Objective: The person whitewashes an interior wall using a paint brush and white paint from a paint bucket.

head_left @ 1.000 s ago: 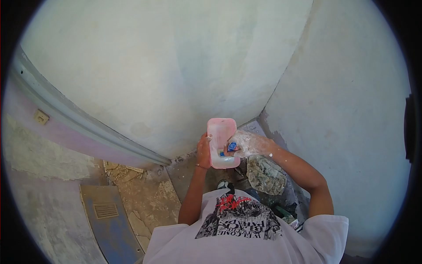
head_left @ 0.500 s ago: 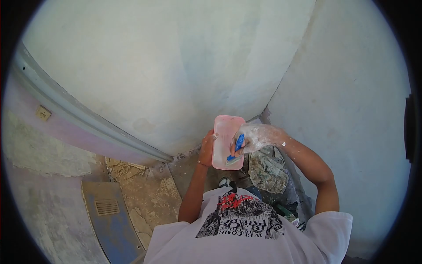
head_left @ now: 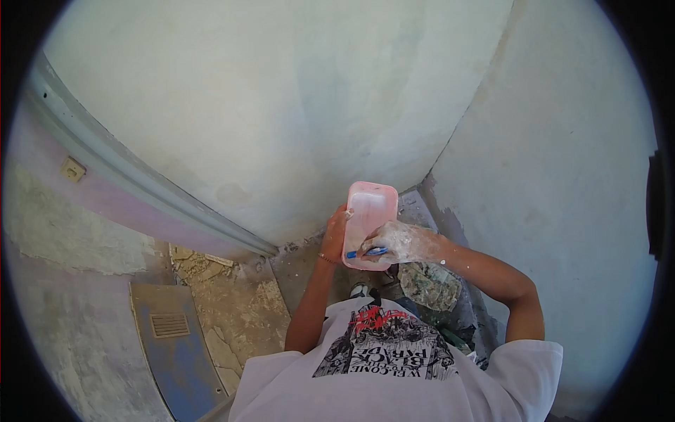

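A pink plastic tray, pale inside, is held in front of my chest. My left hand grips its left side, with the thumb over the rim. White residue covers my right hand, which is closed on a blue-handled tool over the lower part of the tray. The tool lies nearly level, and its working end is mostly hidden by the hand and tray.
Pale walls meet at a corner ahead. A crumpled, stained sack lies on the floor at right. Rubble and a blue-grey vented panel are at left, below a wall switch.
My right hand has moved down and left over the tray, and the blue handle has turned from steep to nearly level. The tray has shifted slightly right in view.
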Motion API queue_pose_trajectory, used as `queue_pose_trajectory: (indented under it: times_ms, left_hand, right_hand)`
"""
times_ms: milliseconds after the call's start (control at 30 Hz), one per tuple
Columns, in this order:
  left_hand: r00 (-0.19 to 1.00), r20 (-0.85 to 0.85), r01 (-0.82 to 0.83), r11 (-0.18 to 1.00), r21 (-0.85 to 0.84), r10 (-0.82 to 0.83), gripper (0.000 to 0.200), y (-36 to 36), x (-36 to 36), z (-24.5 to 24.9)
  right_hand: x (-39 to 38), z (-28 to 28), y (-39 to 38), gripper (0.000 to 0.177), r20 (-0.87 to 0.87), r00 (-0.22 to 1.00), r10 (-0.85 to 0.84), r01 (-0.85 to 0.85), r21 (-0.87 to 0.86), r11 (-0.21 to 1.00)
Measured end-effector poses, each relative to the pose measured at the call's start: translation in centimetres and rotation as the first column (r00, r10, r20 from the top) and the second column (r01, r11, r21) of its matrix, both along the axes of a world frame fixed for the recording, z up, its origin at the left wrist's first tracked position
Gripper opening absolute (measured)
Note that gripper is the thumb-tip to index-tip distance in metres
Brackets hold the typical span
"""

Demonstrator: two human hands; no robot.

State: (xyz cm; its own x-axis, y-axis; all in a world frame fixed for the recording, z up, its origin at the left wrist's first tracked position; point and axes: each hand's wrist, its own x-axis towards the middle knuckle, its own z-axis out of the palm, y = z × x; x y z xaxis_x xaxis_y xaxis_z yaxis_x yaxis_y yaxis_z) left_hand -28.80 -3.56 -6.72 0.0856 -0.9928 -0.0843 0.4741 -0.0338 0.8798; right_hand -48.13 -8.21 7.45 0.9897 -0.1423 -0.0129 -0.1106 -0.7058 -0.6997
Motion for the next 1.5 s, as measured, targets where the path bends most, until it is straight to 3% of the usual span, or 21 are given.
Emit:
queue_pose_trajectory:
  times_ms: [67, 233, 300, 367, 433, 600, 700, 767, 833, 900, 967, 1033, 1100, 1167, 1300, 1367, 1400, 1467, 1500]
  left_hand:
    - [0.991, -0.137, -0.002, 1.000, -0.028, -0.002, 0.049, 0.4, -0.2, 0.6]
    - [0.993, -0.111, 0.030, 0.999, -0.025, -0.033, 0.048, 0.7, 0.2, 1.7]
    - [0.994, -0.090, 0.054, 0.997, -0.053, -0.058, 0.048, 0.5, 0.6, 1.7]
    - [0.991, 0.058, 0.127, 0.989, -0.079, -0.123, 0.048, 0.3, 0.9, 0.8]
    - [0.990, 0.065, 0.131, 0.988, -0.077, -0.126, 0.048, 0.4, 0.6, 0.5]
    - [0.992, 0.109, 0.073, 0.997, -0.018, -0.070, 0.048, 0.9, 0.4, 0.2]
    - [0.997, 0.079, 0.002, 1.000, -0.004, -0.002, 0.048, 1.1, -0.1, 0.1]
    - [0.998, -0.062, -0.025, 1.000, -0.002, 0.025, 0.048, 1.1, 0.3, -0.7]
    - [0.998, -0.061, 0.009, 1.000, -0.002, -0.010, 0.049, 1.4, 0.6, -0.2]
    - [0.997, -0.061, 0.046, 0.999, -0.002, -0.046, 0.049, 1.5, 1.3, 0.6]
    - [0.994, 0.028, 0.105, 0.994, -0.025, -0.104, 0.048, 1.4, 1.3, 1.6]
    - [0.989, 0.069, 0.134, 0.990, -0.036, -0.131, 0.047, 1.0, 1.1, 1.0]
    - [0.982, 0.103, 0.160, 0.986, -0.047, -0.155, 0.047, 0.7, 0.8, 0.7]
    - [0.971, 0.171, 0.171, 0.985, 0.010, -0.170, 0.046, 0.9, 0.2, 0.8]
    - [0.971, 0.194, 0.135, 0.991, 0.023, -0.137, 0.047, 1.2, 0.9, -0.2]
    - [0.984, 0.118, 0.128, 0.991, 0.046, -0.133, 0.047, 1.2, 1.3, -1.3]
    - [0.984, 0.118, 0.125, 0.991, 0.048, -0.130, 0.047, 1.2, 1.3, -1.4]
    - [0.980, 0.083, 0.176, 0.983, 0.050, -0.180, 0.049, 1.2, 1.3, -1.5]
    - [0.980, 0.084, 0.176, 0.983, 0.053, -0.180, 0.049, 1.2, 1.2, -1.3]
  right_hand:
    - [-0.9, 0.3, 0.0, 0.020, 0.149, 0.980, -0.134, 0.127, 0.053, 0.990]
    - [-1.6, 4.2, -0.9, 0.019, 0.011, 0.983, -0.186, 0.183, 0.129, 0.975]
    - [-1.0, 3.7, -1.0, 0.020, -0.171, 0.985, -0.003, 0.011, 0.048, 0.999]
    - [0.3, 3.3, -0.3, 0.021, -0.219, 0.976, 0.016, -0.009, 0.037, 0.999]
    - [0.4, 1.8, 0.2, 0.022, -0.264, 0.964, 0.041, -0.036, 0.024, 0.999]
    - [0.3, -0.8, 1.2, 0.023, 0.010, 0.999, -0.049, 0.047, 0.117, 0.992]
    - [-0.1, -1.8, 1.8, 0.023, 0.065, 0.991, -0.115, 0.113, 0.026, 0.993]
    - [-1.0, -0.9, 1.3, 0.022, 0.107, 0.982, -0.154, 0.150, 0.048, 0.988]
    - [-1.9, 0.8, 0.2, 0.021, 0.147, 0.970, -0.193, 0.184, 0.074, 0.980]
    - [-1.6, 2.1, -1.1, 0.020, -0.002, 0.991, -0.132, 0.131, 0.162, 0.978]
    - [-0.9, 2.4, -1.0, 0.017, -0.001, 0.998, -0.055, 0.055, 0.130, 0.990]
    - [-0.2, 2.9, 0.0, 0.019, -0.225, 0.973, 0.059, -0.071, -0.043, 0.997]
    - [0.5, 2.3, 0.5, 0.023, -0.282, 0.955, 0.094, -0.099, -0.004, 0.995]
    - [0.4, -1.3, 1.0, 0.024, -0.218, 0.974, 0.063, -0.090, -0.116, 0.989]
    - [0.8, -2.6, 1.2, 0.026, -0.172, 0.977, 0.126, -0.134, -0.038, 0.990]
    - [0.2, -3.1, 1.2, 0.030, -0.004, 0.997, 0.083, -0.083, -0.071, 0.994]
    - [0.1, -2.8, 1.2, 0.030, -0.004, 0.996, 0.087, -0.087, -0.070, 0.994]
    - [-0.4, -1.7, 0.8, 0.031, 0.036, 0.999, 0.021, -0.025, 0.115, 0.993]
    - [-0.6, -1.1, 0.3, 0.031, 0.038, 0.999, 0.022, -0.026, 0.118, 0.993]
